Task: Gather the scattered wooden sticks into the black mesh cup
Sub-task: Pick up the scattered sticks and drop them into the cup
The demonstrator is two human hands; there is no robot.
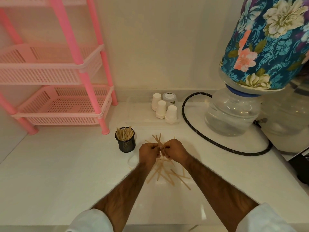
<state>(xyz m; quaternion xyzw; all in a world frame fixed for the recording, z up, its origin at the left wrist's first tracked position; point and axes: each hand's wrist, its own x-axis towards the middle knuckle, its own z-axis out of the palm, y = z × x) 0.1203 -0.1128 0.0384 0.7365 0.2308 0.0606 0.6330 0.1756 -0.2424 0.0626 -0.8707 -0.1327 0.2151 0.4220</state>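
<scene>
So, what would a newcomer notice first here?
The bright pink rack at the back left and the flowery cover on the water bottle at the right jump out. In the middle, the left hand and right hand grip a bunch of sticks over loose sticks on the counter, beside a black mesh cup on their left.

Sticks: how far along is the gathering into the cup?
Done: many sticks stand in the cup. In hand: the left hand and right hand grip a small bunch. Left: several loose sticks lie on the counter.
</scene>
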